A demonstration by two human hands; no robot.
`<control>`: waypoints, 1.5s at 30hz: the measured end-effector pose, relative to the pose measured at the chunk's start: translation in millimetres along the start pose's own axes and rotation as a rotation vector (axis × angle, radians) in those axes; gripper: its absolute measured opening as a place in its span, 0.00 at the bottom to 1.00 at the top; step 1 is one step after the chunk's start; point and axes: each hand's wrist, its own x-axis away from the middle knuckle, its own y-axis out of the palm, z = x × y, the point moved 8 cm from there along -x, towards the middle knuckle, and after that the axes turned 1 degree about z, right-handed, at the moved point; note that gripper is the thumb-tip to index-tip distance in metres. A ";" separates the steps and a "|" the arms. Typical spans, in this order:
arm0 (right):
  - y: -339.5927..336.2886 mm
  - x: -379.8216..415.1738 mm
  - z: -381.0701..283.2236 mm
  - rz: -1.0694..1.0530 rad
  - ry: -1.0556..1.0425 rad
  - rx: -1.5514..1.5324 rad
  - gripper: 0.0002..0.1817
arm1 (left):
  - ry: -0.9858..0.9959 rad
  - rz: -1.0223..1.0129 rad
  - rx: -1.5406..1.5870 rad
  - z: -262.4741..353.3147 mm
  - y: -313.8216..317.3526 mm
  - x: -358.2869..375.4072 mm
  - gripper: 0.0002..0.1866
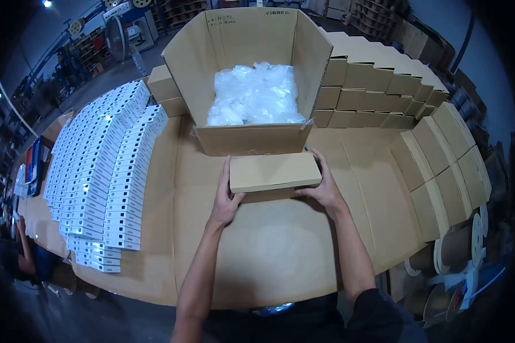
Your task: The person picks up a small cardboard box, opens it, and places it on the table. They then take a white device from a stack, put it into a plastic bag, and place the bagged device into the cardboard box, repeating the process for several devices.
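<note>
A closed brown cardboard box (275, 172) is held level between my two hands, just in front of a large open carton (252, 140). My left hand (226, 197) grips its left end, thumb at the front lower edge. At the right end, my right hand (324, 186) holds it the same way. Crumpled clear plastic bags (256, 96) fill the lower part of the large carton. What the held box contains is hidden.
Tall stacks of small white boxes (97, 171) stand on the left of the cardboard-covered table (269, 246). Brown boxes (372, 91) are piled at the back right, more (446, 166) along the right edge. Spools (463, 246) lie beyond it. A co-worker (20, 251) is at far left.
</note>
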 end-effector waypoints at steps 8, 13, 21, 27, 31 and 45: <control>-10.5 -30.3 23.3 -0.032 -0.193 0.055 0.67 | -0.019 0.132 0.076 -20.7 3.9 -9.3 0.43; -12.9 -35.5 21.4 -0.033 -0.178 0.062 0.69 | -0.033 0.261 0.179 -13.8 8.2 -26.4 0.37; -15.9 -22.6 18.4 0.016 -0.030 0.193 0.58 | -0.374 0.434 0.352 -29.7 -12.9 -53.1 0.08; -16.4 -16.3 11.3 0.038 0.010 -0.017 0.44 | -0.307 0.462 0.191 -41.5 -17.6 -64.0 0.09; -15.0 -25.5 14.8 0.144 -0.189 0.291 0.38 | -0.262 0.498 0.122 -39.9 -21.3 -68.2 0.08; 21.1 128.2 -73.0 -0.057 -0.178 0.085 0.15 | -0.217 0.338 -0.161 129.5 -57.7 174.3 0.10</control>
